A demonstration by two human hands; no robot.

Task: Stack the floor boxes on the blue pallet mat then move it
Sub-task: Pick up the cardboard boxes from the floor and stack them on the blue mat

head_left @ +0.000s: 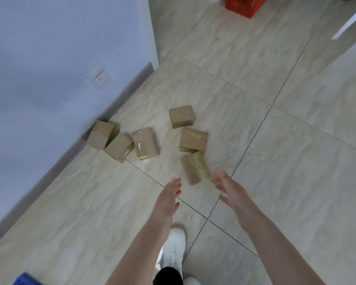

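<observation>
Both bare arms reach out over the tiled floor (pixel 275 79), left hand (pixel 169 199) and right hand (pixel 227 187) spread wide and empty. Just beyond them lies the nearest box (pixel 195 168), five boxes (pixel 145 142) farther off; a blue corner (pixel 26 279) near left is possibly the mat.

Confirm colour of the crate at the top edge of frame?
Orange-red, with a slatted side. The crate shows only in the head view, cut off by the frame's top edge.

Boxes (pixel 145 143): plain brown. Floor (pixel 275 161): beige marbled tiles, dark grout. Crate (pixel 245 6): orange. Shoe (pixel 174 249): white.
</observation>
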